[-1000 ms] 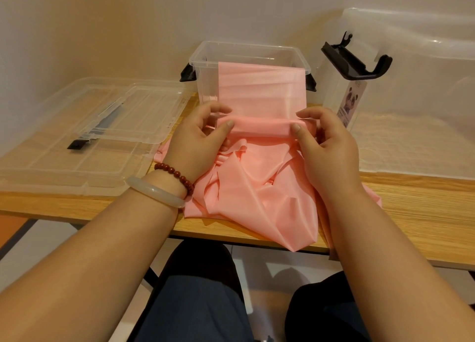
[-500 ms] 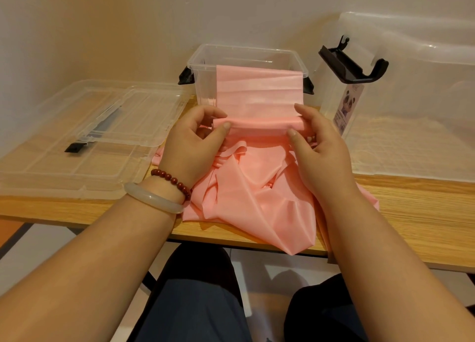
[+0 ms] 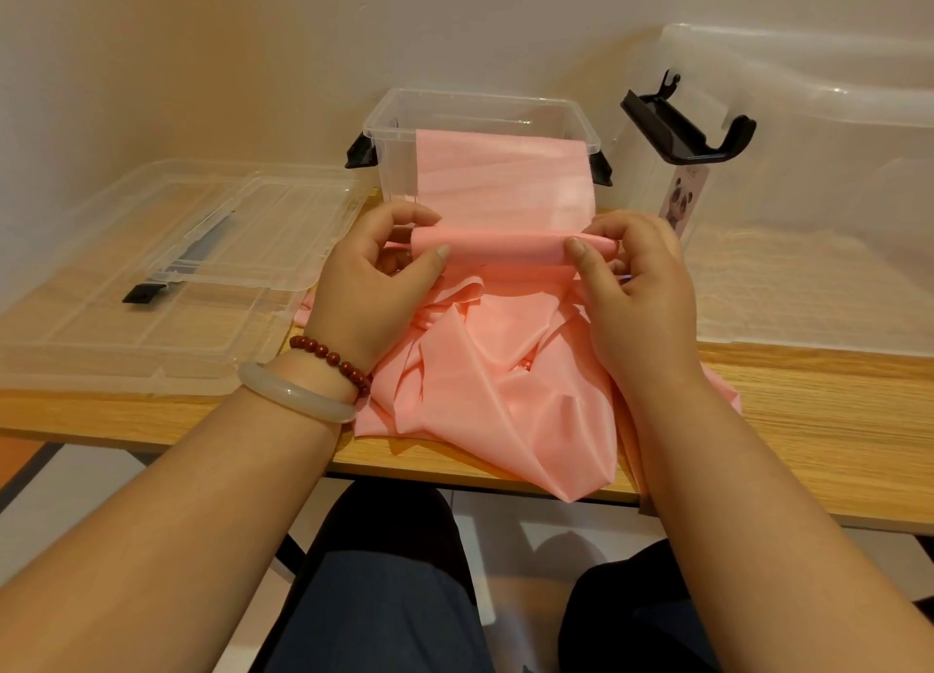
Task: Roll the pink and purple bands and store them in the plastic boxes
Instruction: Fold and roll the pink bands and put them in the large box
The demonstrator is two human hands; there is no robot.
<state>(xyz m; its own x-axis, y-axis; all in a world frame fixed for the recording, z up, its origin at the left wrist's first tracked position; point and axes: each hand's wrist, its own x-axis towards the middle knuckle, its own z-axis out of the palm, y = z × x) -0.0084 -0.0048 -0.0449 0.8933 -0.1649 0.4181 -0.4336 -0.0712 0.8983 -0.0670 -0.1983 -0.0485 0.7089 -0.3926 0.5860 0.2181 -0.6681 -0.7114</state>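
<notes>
Head | pink band point(image 3: 493, 250) roll lies left-right | left hand point(image 3: 371, 293), right hand point(image 3: 639, 293) pinch ends

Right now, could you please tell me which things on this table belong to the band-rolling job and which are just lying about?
In the job: pink band, its rolled end pinched by left hand and right hand; small clear box it drapes over; large clear box at right.
Lying about: clear lids at left; bracelets on the left wrist.

Bare forearms, left wrist with pale jade-like bangle point(image 3: 298, 398) and dark-red bead bracelet point(image 3: 331, 361); dark trousers point(image 3: 374, 596).
</notes>
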